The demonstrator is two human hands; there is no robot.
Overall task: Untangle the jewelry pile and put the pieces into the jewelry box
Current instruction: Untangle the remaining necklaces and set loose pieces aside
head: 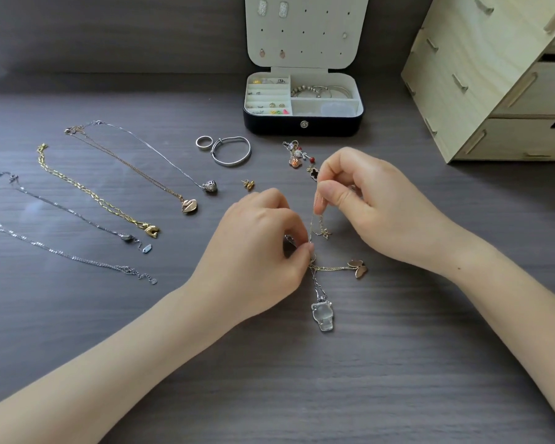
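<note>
Lying nearest on the bench (302,395), a clear pendant (323,317) and a butterfly charm (359,268) trail from the tangled chains (312,229), which look light, limp and easily kinked, so they are best taken by the links near the knot, not the charms. The left hand (257,251) pinches the chains low while the right hand (372,206) pinches a strand just above, the tangle strung between them. The open jewelry box (303,123) stands beyond, well apart.

A home dressing table: dark wood-grain top (77,315), plywood drawer organiser (494,84), open jewelry box (303,104).
</note>
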